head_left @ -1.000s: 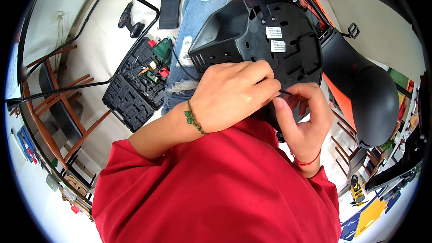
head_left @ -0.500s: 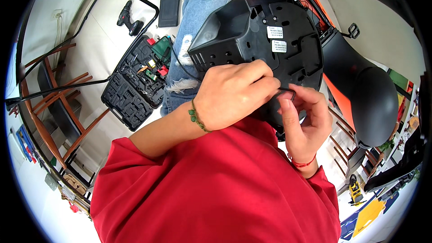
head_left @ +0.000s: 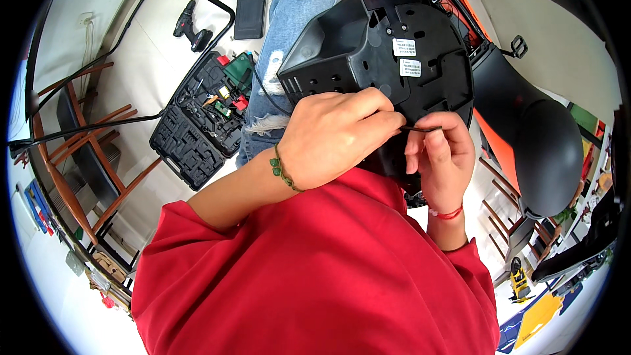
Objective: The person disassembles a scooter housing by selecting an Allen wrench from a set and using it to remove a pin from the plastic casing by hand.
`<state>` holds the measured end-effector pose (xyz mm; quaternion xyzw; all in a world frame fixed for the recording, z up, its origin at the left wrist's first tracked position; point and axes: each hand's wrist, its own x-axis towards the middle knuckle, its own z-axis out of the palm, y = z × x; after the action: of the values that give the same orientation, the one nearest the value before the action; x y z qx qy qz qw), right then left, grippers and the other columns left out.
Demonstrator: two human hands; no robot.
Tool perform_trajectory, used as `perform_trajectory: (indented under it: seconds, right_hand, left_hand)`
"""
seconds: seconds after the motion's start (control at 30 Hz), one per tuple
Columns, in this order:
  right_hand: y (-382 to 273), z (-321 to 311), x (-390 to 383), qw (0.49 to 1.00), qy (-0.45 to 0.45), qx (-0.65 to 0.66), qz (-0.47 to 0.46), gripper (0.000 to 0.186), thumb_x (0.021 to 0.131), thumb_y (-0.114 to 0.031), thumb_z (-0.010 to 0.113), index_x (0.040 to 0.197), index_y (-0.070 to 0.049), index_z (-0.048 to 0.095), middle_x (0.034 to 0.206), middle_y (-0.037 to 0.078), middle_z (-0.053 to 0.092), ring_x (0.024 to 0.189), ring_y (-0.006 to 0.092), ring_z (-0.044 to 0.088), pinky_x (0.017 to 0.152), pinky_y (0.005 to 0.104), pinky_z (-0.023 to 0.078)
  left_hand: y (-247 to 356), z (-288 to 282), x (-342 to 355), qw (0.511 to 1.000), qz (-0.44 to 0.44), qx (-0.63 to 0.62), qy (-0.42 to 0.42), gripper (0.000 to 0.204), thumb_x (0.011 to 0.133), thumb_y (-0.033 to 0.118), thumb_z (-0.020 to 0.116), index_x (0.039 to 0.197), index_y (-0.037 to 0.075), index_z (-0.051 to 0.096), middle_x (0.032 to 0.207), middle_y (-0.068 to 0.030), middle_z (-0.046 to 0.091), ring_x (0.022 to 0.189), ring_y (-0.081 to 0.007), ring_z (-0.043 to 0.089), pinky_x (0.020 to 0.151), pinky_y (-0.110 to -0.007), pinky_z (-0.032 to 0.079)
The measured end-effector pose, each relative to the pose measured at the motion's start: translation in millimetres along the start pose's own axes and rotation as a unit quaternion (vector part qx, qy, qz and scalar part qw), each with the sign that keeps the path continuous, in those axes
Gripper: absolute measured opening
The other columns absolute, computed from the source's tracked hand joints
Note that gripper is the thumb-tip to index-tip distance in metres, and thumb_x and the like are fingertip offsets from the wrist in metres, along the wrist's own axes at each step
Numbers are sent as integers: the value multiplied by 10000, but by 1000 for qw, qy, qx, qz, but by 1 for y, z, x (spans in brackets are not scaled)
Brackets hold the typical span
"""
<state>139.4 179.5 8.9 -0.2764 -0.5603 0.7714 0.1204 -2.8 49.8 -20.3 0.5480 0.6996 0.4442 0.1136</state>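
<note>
I have the left hand [head_left: 345, 135] and right hand [head_left: 448, 152] pinching a thin black cable [head_left: 419, 130] toward the lower edge of the black moulded-plastic housing [head_left: 434, 89], apparently steadying it between them.

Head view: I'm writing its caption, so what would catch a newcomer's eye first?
Probably the bright red shirt, filling the lower middle. Above, the bare left hand and bare right hand hold a thin black cord over a bulky black plastic housing. An open black tool case lies at left.
</note>
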Motion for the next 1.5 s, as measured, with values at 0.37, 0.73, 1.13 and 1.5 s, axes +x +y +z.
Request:
perform_trajectory:
  seconds: [0.37,0.73,1.13,1.5]
  right_hand:
    - [5,16,-9,978,122,-143,-91,160,896,-59,662,1007,45,613,771,83,666,627,82,609,530,184,471]
    - [-25,6,3,955,-30,-280,-92,227,962,-29,512,1150,47,613,754,84,664,586,103,614,554,211,487]
    - [-49,1,10,970,-107,-216,25,201,928,2,538,1092,9,653,761,82,627,625,118,578,566,245,447]
    - [-56,-1,25,875,-201,-392,-201,155,745,-15,663,900,-23,661,722,55,629,649,220,596,616,311,442]
  left_hand:
    - [0,8,-6,999,7,24,42,190,695,96,755,879,104,709,816,9,624,597,-159,614,514,-272,477]
    - [-1,8,-6,997,36,54,49,195,687,87,734,874,83,681,862,1,625,634,-161,622,535,-277,486]
    - [2,3,-7,999,12,44,19,197,694,66,717,885,83,671,874,2,612,668,-169,630,561,-283,506]
    - [4,6,-4,998,9,40,39,204,682,77,708,881,102,669,854,1,593,644,-160,618,554,-278,503]
